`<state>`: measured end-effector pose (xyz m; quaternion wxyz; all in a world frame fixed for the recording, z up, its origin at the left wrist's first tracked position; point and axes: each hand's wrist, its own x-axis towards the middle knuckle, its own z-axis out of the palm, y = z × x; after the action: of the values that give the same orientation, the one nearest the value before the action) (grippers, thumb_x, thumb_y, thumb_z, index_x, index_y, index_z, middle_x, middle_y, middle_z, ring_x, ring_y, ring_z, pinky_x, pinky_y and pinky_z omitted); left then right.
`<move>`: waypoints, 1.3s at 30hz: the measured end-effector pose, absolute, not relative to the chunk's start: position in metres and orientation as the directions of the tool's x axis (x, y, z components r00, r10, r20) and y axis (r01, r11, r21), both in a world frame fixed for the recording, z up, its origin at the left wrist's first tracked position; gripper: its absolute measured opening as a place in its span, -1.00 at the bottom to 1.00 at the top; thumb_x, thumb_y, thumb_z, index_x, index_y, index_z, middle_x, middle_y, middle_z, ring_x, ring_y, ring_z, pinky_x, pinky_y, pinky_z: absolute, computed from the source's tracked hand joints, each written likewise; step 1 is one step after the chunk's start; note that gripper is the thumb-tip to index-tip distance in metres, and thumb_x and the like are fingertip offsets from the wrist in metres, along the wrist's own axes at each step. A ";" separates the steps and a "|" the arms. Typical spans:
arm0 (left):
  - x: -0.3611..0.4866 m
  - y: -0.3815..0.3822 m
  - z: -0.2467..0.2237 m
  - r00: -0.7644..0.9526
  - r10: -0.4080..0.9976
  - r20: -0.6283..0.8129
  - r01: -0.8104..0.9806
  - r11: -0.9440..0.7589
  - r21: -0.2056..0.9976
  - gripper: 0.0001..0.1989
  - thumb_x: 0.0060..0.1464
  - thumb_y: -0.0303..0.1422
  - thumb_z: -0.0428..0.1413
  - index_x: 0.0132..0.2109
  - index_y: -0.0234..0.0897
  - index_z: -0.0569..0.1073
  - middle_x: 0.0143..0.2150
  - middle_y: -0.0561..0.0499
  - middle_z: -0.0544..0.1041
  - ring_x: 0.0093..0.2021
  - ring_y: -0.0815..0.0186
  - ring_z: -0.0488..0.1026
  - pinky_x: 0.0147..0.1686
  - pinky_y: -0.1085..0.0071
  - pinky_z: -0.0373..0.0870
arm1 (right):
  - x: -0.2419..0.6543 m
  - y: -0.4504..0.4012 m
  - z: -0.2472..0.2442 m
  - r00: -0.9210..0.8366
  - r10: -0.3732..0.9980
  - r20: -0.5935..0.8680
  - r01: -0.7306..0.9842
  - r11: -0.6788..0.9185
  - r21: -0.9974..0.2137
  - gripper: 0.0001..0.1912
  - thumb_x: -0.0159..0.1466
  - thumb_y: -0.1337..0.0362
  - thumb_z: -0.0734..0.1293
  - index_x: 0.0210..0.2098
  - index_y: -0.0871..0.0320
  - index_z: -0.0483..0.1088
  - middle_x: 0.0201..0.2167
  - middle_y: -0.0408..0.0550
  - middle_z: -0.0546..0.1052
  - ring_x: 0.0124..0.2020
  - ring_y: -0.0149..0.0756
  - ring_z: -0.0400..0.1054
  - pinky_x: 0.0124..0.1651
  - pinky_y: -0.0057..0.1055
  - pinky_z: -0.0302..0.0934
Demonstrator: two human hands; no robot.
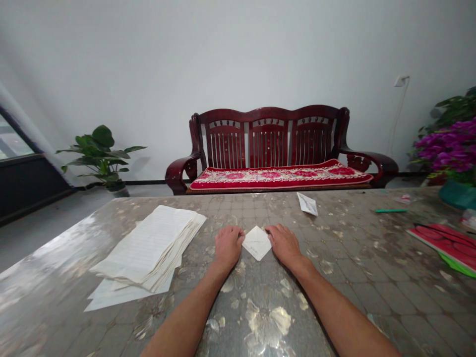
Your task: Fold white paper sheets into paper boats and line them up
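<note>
A small white sheet of paper folded into a diamond [257, 244] lies at the middle of the table, between my two hands. My left hand [229, 244] has its fingers curled together at the diamond's left corner. At the opposite corner, the thumb and fingers of my right hand [284, 242] pinch the paper's edge. Beyond my right hand stands a folded white paper piece [307, 204], apart from both hands. To the left lies a loose stack of lined white paper [148, 248] with uneven edges.
The table [260, 317] has a glossy flower-patterned cover. At right are a red book [446, 243] with glasses [451, 239], a green pen [391, 210] and purple flowers [448, 146]. Behind stand a wooden bench [268, 141] and a potted plant [102, 153].
</note>
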<state>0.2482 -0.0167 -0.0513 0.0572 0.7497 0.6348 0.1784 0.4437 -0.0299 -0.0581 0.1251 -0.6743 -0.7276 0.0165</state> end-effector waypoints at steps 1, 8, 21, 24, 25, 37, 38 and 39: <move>0.248 -0.017 -0.051 0.136 0.970 0.202 0.932 -0.194 0.305 -0.85 0.20 -0.34 0.06 -0.13 -0.16 0.51 -0.08 -0.05 0.50 -0.01 0.11 0.37 -0.07 0.24 0.26 | 0.444 -0.030 -0.058 -0.060 0.985 0.161 0.977 0.091 -0.192 -0.68 0.37 0.28 0.17 0.06 0.01 0.40 -0.06 -0.02 0.47 -0.04 -0.18 0.30 -0.06 -0.33 0.07; 0.248 -0.012 -0.060 0.272 0.925 0.265 0.884 -0.349 0.312 -0.70 0.19 -0.44 0.05 0.01 -0.09 0.51 0.03 -0.05 0.52 0.06 0.10 0.40 0.03 0.17 0.33 | 0.445 -0.030 -0.057 -0.071 0.985 0.155 0.973 0.103 -0.208 -0.68 0.37 0.28 0.17 0.06 0.01 0.38 -0.05 -0.03 0.47 -0.03 -0.20 0.29 -0.03 -0.35 0.07; 0.249 -0.002 -0.076 0.692 0.691 0.210 0.635 -0.721 0.277 -0.47 0.18 -0.56 -0.13 0.27 -0.27 0.32 0.32 -0.09 0.32 0.34 0.24 0.19 0.33 0.21 0.14 | 0.445 -0.029 -0.057 -0.065 0.988 0.142 0.969 0.096 -0.226 -0.70 0.38 0.27 0.17 0.06 0.00 0.38 -0.04 -0.04 0.47 -0.02 -0.21 0.30 -0.04 -0.35 0.07; 0.251 -0.006 -0.070 0.713 0.682 0.164 0.640 -0.728 0.247 -0.44 0.18 -0.53 -0.14 0.32 -0.29 0.24 0.36 -0.09 0.25 0.39 0.29 0.09 0.37 0.23 0.04 | 0.445 -0.029 -0.057 -0.066 0.987 0.150 0.970 0.098 -0.223 -0.70 0.38 0.28 0.18 0.05 -0.01 0.38 -0.05 -0.04 0.47 -0.02 -0.21 0.30 -0.03 -0.35 0.07; 0.252 -0.007 -0.069 0.718 0.679 0.151 0.642 -0.730 0.235 -0.43 0.18 -0.51 -0.14 0.33 -0.29 0.22 0.38 -0.09 0.22 0.40 0.29 0.06 0.38 0.23 0.02 | 0.445 -0.029 -0.057 -0.065 0.986 0.153 0.970 0.098 -0.221 -0.70 0.38 0.28 0.18 0.05 -0.01 0.38 -0.05 -0.04 0.47 -0.02 -0.21 0.30 -0.03 -0.35 0.07; 0.258 -0.009 -0.073 0.702 0.704 0.110 0.701 -0.710 0.069 -0.39 0.29 -0.10 -0.08 0.38 -0.27 0.10 0.43 -0.17 0.07 0.42 0.12 0.01 0.34 0.15 -0.01 | 0.442 -0.033 -0.058 -0.054 0.981 0.189 0.977 0.091 -0.191 -0.71 0.39 0.27 0.16 0.04 0.00 0.40 -0.08 -0.02 0.46 -0.03 -0.20 0.28 -0.02 -0.32 0.08; 0.258 -0.009 -0.073 0.700 0.705 0.112 0.703 -0.708 0.070 -0.38 0.29 -0.10 -0.09 0.38 -0.27 0.10 0.43 -0.17 0.07 0.42 0.12 0.02 0.34 0.14 -0.01 | 0.441 -0.033 -0.057 -0.051 0.979 0.198 0.980 0.087 -0.177 -0.71 0.39 0.26 0.17 0.04 0.01 0.40 -0.07 0.00 0.46 -0.02 -0.18 0.27 -0.01 -0.31 0.07; 0.258 -0.009 -0.073 0.696 0.709 0.116 0.706 -0.705 0.072 -0.38 0.29 -0.09 -0.09 0.38 -0.28 0.10 0.43 -0.17 0.07 0.41 0.12 0.02 0.34 0.13 0.00 | 0.440 -0.034 -0.057 -0.048 0.977 0.208 0.982 0.083 -0.167 -0.71 0.38 0.24 0.18 0.04 0.02 0.39 -0.06 0.02 0.45 -0.01 -0.15 0.26 0.00 -0.29 0.07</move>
<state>0.2577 -0.0090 -0.0732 0.0112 0.9208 0.3840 0.0676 0.4405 -0.0343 -0.0571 0.1342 -0.6769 -0.7237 -0.0103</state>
